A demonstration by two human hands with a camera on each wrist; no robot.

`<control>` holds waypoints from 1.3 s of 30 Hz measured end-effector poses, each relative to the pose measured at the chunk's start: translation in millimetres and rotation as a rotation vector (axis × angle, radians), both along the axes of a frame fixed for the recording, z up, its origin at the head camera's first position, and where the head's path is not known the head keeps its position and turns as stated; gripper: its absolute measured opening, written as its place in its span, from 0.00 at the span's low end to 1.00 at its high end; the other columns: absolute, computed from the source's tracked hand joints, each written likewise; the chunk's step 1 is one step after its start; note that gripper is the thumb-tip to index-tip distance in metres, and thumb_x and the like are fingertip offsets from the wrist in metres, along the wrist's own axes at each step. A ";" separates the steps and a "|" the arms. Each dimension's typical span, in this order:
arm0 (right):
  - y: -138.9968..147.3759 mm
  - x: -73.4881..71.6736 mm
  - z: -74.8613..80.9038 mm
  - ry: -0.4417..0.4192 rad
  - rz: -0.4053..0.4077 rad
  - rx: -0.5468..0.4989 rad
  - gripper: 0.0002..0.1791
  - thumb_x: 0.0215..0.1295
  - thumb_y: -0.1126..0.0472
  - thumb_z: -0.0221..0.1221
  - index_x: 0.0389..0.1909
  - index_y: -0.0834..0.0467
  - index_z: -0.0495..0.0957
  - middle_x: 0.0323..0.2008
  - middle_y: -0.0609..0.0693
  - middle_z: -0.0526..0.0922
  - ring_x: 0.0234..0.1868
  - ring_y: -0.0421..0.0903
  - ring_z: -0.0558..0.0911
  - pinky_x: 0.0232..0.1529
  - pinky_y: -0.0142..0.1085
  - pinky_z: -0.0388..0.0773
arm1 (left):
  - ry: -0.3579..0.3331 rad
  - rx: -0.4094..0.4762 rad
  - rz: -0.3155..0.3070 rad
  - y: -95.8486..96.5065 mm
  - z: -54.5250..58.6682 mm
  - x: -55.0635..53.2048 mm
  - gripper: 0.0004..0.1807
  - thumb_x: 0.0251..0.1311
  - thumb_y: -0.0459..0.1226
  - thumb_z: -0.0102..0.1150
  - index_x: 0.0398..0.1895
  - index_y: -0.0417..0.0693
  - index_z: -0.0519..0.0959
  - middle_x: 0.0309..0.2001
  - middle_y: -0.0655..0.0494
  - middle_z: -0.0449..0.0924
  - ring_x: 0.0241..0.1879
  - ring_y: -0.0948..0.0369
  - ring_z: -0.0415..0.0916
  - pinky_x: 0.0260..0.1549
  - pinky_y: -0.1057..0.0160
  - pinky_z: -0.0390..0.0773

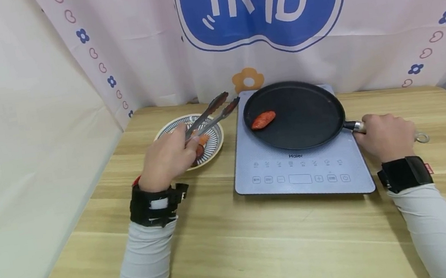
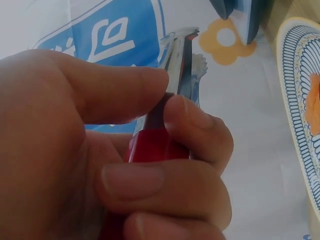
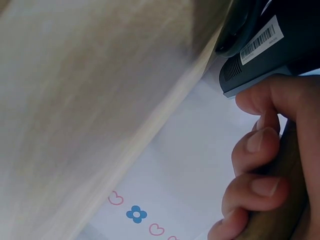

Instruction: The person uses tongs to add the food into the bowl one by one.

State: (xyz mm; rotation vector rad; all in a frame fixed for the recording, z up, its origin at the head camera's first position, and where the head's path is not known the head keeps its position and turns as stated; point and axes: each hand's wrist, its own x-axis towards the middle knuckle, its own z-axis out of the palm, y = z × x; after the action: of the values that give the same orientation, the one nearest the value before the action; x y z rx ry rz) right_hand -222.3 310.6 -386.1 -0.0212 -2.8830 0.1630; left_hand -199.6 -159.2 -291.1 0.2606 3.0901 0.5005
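My left hand grips metal tongs by the handle, which looks red in the left wrist view. The tongs' two arms stand apart, with nothing visible between their tips. Beneath them is a patterned plate with orange and dark red food pieces, partly hidden by the hand. My right hand wraps its fingers around the wooden handle of a flat black frying pan. A red, scored piece of food, like a small sausage, lies at the pan's left side.
Under the pan sits a light-coloured induction cooktop with touch buttons along its front. Both stand on a wood-grain table. A printed cloth hangs right behind the table, and a pale wall of fabric borders the left side.
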 end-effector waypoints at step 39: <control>1.1 -0.5 -1.0 0.008 0.006 0.000 0.18 0.62 0.55 0.66 0.19 0.58 0.71 0.14 0.53 0.68 0.17 0.56 0.68 0.18 0.48 0.60 | -0.167 -0.029 0.061 -34.6 4.9 -1.8 0.18 0.79 0.50 0.47 0.47 0.44 0.73 0.38 0.45 0.77 0.33 0.50 0.74 0.27 0.57 0.70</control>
State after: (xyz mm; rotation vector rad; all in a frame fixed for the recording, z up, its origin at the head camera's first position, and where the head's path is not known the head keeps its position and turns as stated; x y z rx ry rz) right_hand -222.8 311.7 -387.1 -0.0122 -2.8755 0.1643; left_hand -201.3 -193.9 -286.2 0.1174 2.9474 0.4532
